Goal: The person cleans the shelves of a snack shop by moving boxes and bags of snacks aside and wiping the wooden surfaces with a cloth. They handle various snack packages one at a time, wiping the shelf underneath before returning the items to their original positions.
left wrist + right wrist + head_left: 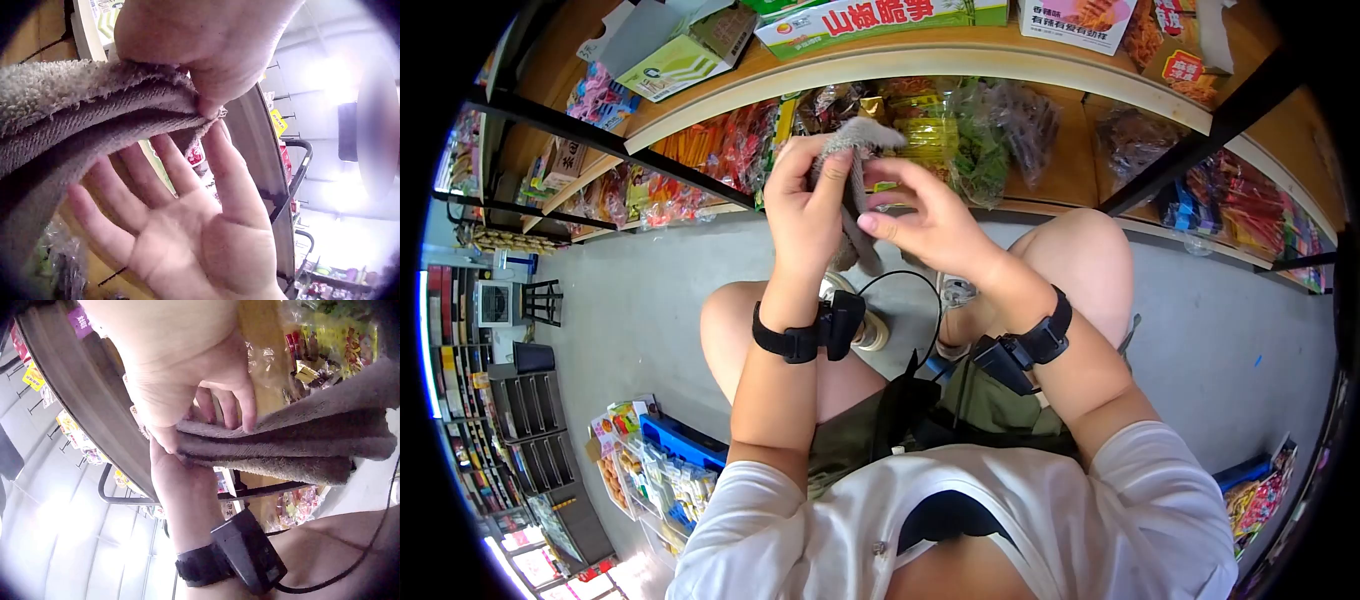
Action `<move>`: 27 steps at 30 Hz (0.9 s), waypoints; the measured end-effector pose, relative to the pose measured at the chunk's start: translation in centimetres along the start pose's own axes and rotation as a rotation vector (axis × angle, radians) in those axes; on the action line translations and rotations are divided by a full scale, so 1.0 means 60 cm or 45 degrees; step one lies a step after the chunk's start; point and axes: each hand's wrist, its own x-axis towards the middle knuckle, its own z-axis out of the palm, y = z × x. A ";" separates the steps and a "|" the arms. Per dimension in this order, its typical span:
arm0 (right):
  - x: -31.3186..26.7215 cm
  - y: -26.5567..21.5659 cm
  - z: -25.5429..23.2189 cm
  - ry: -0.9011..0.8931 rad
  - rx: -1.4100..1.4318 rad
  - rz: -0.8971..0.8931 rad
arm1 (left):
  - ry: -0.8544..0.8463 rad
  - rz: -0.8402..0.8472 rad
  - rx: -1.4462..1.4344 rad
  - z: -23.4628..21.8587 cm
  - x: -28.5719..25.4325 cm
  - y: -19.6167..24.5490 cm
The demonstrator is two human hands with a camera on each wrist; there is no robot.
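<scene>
A grey-brown cloth [856, 185] with a fuzzy pile hangs in folds from my left hand [805, 205], in front of the lower shelf. In the left wrist view, the left thumb [209, 100] pinches the cloth near its corner. My right hand [925, 210] is at the cloth's right side, palm turned toward it. Its fingers are spread and loosely bent, partly behind the cloth [75, 119] in the left wrist view, and the thumb tip meets the corner. From the right wrist, the folds [294, 440] stretch away below the right hand's fingers [245, 409].
A shelf [1060, 150] of bagged snacks stands ahead, with cartons [880, 30] on the board above. Black posts [1250, 100] frame it. My bent knees [1085, 250] are below the hands, and a black cable [900, 275] loops between the wrists. A blue-edged crate [680, 440] of packets sits at left.
</scene>
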 end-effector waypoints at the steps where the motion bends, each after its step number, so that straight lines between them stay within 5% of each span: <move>1: -0.001 0.007 0.002 -0.025 0.049 -0.014 | -0.064 -0.043 -0.065 0.004 -0.001 0.011; 6: 0.008 0.018 0.002 0.234 -0.382 -0.240 | -0.098 -0.076 -0.182 0.008 -0.006 0.019; 10: 0.012 0.015 -0.008 0.173 -0.515 -0.207 | 0.136 -0.049 -0.164 0.001 0.006 0.001; 18: 0.022 0.027 0.014 -0.070 -0.039 -0.071 | 0.339 -0.139 -0.527 0.003 0.022 -0.010; 22: 0.029 0.025 0.007 -0.098 -0.009 0.044 | 0.285 -0.362 -0.612 -0.004 0.019 0.009; 27: 0.040 0.023 -0.019 0.197 -0.164 -0.151 | 0.325 0.141 0.209 -0.013 0.022 -0.012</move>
